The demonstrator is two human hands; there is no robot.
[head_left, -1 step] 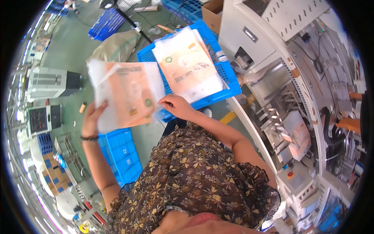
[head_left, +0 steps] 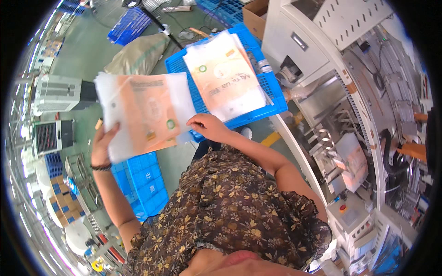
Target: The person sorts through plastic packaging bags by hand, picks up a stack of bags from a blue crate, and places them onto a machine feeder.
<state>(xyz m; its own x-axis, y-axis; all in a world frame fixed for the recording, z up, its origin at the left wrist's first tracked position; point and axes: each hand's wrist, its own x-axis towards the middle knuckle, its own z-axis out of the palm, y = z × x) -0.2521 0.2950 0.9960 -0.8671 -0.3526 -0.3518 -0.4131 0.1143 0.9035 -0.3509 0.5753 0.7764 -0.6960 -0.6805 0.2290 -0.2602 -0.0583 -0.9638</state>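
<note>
A sheaf of flat plastic bags (head_left: 149, 108), clear with an orange printed panel, hangs in front of me on the left. My left hand (head_left: 102, 145) grips its left edge, thumb on top and the other fingers hidden behind. At the lower right corner of the sheaf, my right hand (head_left: 208, 127) is closed in a pinch on the bags' edge. Just beyond that hand, a pile of similar bags (head_left: 225, 78) lies on an upturned-looking blue plastic crate (head_left: 269, 100), its layers slightly fanned.
Another blue crate (head_left: 149, 181) stands low at my left. To the right is a pale machine (head_left: 294, 43) with a metal frame, a bag in it and a red button. A woven sack (head_left: 140, 55), a black pole (head_left: 159, 25) and a cardboard box (head_left: 254, 18) are farther off.
My left hand and the left side of the held sheaf have shifted a little to the left, spreading the bags slightly. My right hand stays in nearly the same place.
</note>
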